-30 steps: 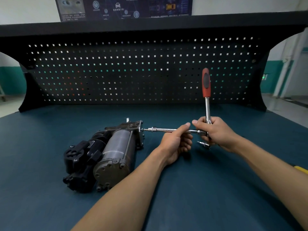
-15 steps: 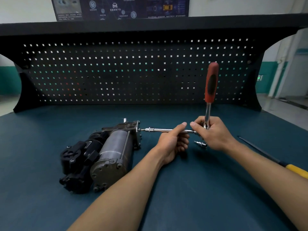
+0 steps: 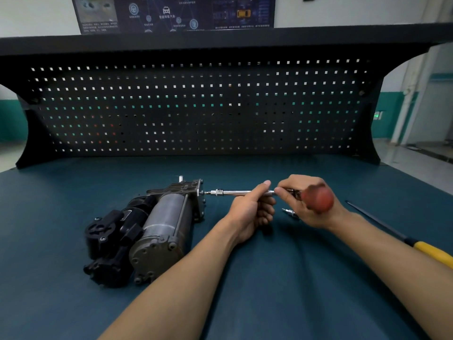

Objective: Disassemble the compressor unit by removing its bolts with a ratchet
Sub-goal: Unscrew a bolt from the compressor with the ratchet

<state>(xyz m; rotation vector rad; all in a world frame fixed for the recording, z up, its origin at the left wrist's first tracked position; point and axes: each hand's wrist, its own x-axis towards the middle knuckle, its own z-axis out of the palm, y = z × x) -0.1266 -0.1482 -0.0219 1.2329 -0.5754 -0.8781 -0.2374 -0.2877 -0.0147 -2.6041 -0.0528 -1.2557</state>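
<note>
Dark teal matting (image 3: 269, 303) covers a workbench. A black pegboard (image 3: 196, 106) stands along its back edge, and a dark poster (image 3: 171, 13) hangs on the wall above.

We see the compressor (image 3: 159, 227) lying on its side on the mat, left of centre. It is a grey metal cylinder beside a black plastic block, with a flat metal end plate facing right. A thin silver extension bar (image 3: 235, 192) runs level from that plate toward the right, its tip touching the plate near the upper corner.

Our left hand (image 3: 252, 212) is curled around the bar from below, with the thumb laid along the top. Our right hand (image 3: 306, 204) is just beside it, fingers closed on the head of the ratchet (image 3: 317, 198). The ratchet's red handle points toward us and is blurred. The two hands nearly touch at the fingertips.

A small silver socket bit (image 3: 290, 213) lies on the mat under the right hand. A long screwdriver (image 3: 436, 253) with a yellow handle lies on the mat beyond the right forearm, well apart from the compressor.
</note>
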